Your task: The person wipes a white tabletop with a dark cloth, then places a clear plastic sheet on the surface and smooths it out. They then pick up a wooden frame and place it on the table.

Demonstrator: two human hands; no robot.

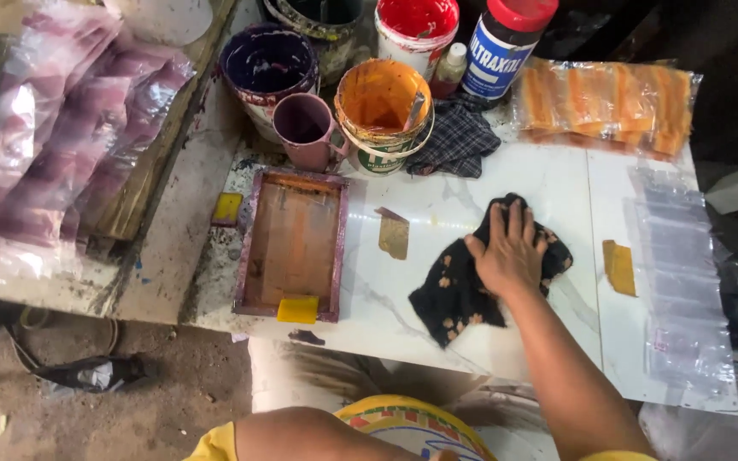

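Right hand (510, 252) pressed flat on a black stained rag (459, 290), grip spread wide, fingers apart, clamped on nothing. Rag lying mid-desk on the white desk (557, 183), wooden screen frame (294, 246) at nine o'clock. Left hand out of sight.

Right hand (510, 252) flat on black rag (459, 294)

Red-capped dark jar (504, 38) with blue-white label, back of table (471, 205). Orange-filled clear packet (608, 102) right of it. Pink packets (53, 128) stacked far left; clear empty bags (676, 282) along right edge.
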